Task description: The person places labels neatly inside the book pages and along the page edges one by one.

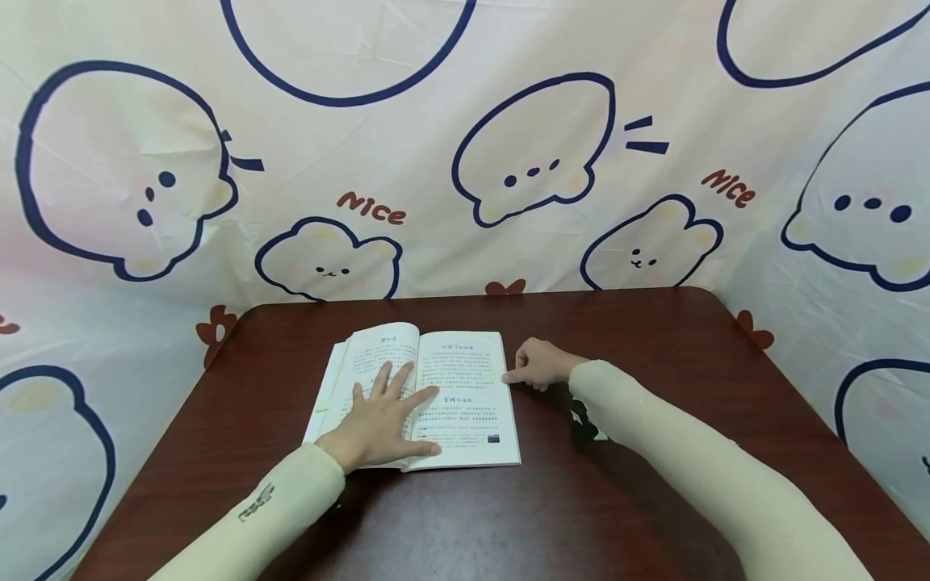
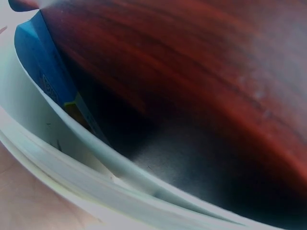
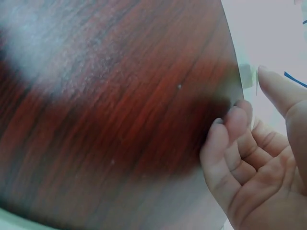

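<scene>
An open book (image 1: 465,355) with printed pages lies on the table. My left hand (image 1: 378,420) rests spread across its lower middle, fingers over the left page and gutter, thumb on the right page. In the left wrist view, curved page edges (image 2: 86,177) stand above a blue printed surface (image 2: 43,62). At the book's right edge is my right hand (image 1: 541,365), its thumb tip on a small pale green sticky tab (image 3: 246,76). The other fingers (image 3: 218,143) curl in beside the page edge; the index fingertip is hidden behind the thumb.
A dark reddish-brown table (image 1: 465,532) spreads around the book. Behind and beside it hangs a pale cloth (image 1: 429,258) with cartoon drawings. Another greenish tab (image 1: 322,406) shows at the book's left edge. Both forearms reach in wearing cream sleeves (image 1: 676,436).
</scene>
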